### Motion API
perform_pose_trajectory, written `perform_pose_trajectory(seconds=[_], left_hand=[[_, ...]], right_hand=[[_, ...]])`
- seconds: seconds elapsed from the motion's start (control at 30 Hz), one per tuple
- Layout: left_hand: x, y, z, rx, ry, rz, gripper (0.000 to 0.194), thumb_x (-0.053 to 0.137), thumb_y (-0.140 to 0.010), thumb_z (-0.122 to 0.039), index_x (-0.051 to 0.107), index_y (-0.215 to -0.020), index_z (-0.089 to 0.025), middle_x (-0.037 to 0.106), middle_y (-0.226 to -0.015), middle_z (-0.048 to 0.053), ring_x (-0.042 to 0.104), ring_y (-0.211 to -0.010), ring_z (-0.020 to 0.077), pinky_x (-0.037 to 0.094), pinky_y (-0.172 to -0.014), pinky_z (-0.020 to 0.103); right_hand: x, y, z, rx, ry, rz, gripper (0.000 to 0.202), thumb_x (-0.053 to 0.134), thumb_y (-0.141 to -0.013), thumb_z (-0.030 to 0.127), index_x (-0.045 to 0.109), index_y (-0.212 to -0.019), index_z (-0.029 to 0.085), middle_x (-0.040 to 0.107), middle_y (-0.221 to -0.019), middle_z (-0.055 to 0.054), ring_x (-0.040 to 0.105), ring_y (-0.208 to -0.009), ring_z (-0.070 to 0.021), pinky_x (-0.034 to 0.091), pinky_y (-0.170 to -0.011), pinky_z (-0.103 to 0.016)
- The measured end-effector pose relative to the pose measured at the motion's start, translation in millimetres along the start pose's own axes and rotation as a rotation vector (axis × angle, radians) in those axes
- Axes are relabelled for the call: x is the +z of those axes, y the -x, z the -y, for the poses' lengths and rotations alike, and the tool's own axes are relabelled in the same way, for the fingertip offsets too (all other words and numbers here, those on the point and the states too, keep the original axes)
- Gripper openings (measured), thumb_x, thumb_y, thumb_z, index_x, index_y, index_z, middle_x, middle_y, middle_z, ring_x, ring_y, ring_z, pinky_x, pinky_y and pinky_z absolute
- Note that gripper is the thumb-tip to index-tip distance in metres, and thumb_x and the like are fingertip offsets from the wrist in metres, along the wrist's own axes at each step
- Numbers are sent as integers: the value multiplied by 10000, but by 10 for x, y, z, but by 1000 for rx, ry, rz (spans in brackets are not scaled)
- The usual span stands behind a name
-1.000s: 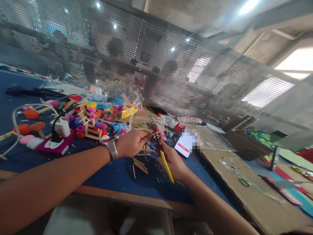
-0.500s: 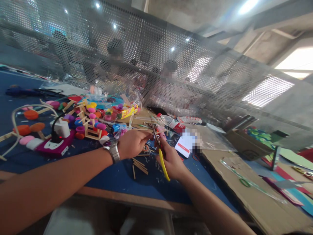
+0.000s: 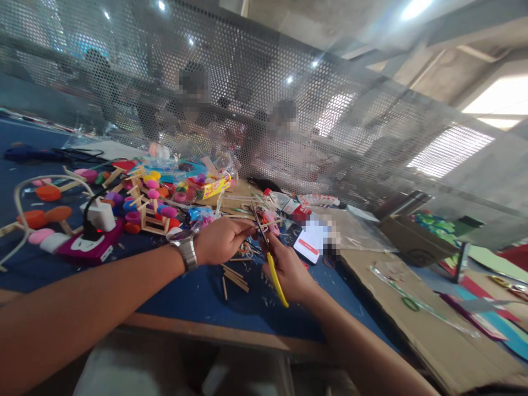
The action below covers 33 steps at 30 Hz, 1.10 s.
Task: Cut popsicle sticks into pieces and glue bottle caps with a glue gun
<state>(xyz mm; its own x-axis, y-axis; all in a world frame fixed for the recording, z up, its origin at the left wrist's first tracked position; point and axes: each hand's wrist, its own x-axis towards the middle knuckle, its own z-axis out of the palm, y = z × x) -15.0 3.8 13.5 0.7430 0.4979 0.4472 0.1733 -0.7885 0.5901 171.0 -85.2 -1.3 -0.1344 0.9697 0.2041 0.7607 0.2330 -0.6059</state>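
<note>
Above the flat blue tabletop point(image 3: 193, 302), nr its middle, the metal-bladed, yellow-handled scissors point(image 3: 272, 267) sat in the bare R hand point(image 3: 291, 269), its fingers curled round the handles, blades pointing up & away. The bare L hand point(image 3: 220, 241), w/ a silver metal-band watch point(image 3: 190, 253) on its wrist, was right by the blades, thumb & fingers pressed together; view was poor there, so couldn't tell what, if anything, was pinched btwn them. Just nearer the edge lay a few thin, pale wooden sticks point(image 3: 236, 279). R of the hands: a rectangular white-screened phone point(image 3: 309, 239), & beyond it a clear plastic bottle point(image 3: 292, 207) w/ red label. Farther L sat a magenta box-shaped power block point(image 3: 91, 250), nr a pale wooden stick frame w/ multicoloured round caps point(image 3: 153, 194). Behind stood a grey perforated screen point(image 3: 243, 60).
</note>
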Motion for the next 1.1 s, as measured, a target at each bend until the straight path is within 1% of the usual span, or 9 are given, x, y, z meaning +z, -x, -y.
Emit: perform_pose_trajectory(seconds=[0.2,0.3,0.4,0.5,0.67,0.87,1.1], left_hand=[[8,-1,-2,-14,23,21,306,409,-1012,-238,673,-874,-169,744,-911,52,685,-870,183,475,-780,277],[6,-9,2,-16,31,30,283,410,-1007,-231,653,-873,-174,731,-890,41,663,-833,169,465,-772,270],[8,-19,15,-30,29,30,273,421,-995,-241,614,-813,-173,692,-813,34,625,-769,167,446,-732,273],[19,-29,27,-53,31,24,293,419,-990,-264,567,-753,-175,632,-731,22,580,-707,165,421,-690,278],[56,-35,28,-89,56,0,313,391,-995,-276,513,-722,-182,580,-703,11,539,-680,159,403,-672,283],[82,-39,37,-112,91,14,329,387,-999,-279,505,-708,-183,559,-688,1,524,-670,153,402,-673,287],[80,-53,52,-121,108,30,329,390,-999,-288,498,-705,-185,545,-696,-2,516,-679,152,410,-692,293]], right_hand=[[-24,8,1,-18,-39,28,213,467,-685,173,397,-877,233,395,-591,72,371,-478,-123,261,-468,-260],[-26,3,-24,-25,-80,53,194,465,-677,177,382,-841,239,413,-620,62,380,-510,-123,282,-482,-260],[-17,-10,-69,-44,-122,62,185,456,-659,177,386,-819,238,428,-661,50,387,-564,-128,295,-516,-265],[-9,-22,-107,-63,-193,69,164,444,-656,176,390,-799,235,413,-691,46,367,-601,-127,295,-543,-268],[-23,-21,-93,-70,-294,96,156,453,-664,175,408,-802,233,424,-711,41,377,-628,-133,313,-566,-271],[-61,-6,-49,-39,-345,126,133,468,-686,173,397,-776,240,418,-689,42,377,-617,-135,315,-552,-270],[-63,11,-114,25,-492,205,157,481,-673,169,420,-800,238,403,-646,62,365,-566,-114,312,-512,-246]])
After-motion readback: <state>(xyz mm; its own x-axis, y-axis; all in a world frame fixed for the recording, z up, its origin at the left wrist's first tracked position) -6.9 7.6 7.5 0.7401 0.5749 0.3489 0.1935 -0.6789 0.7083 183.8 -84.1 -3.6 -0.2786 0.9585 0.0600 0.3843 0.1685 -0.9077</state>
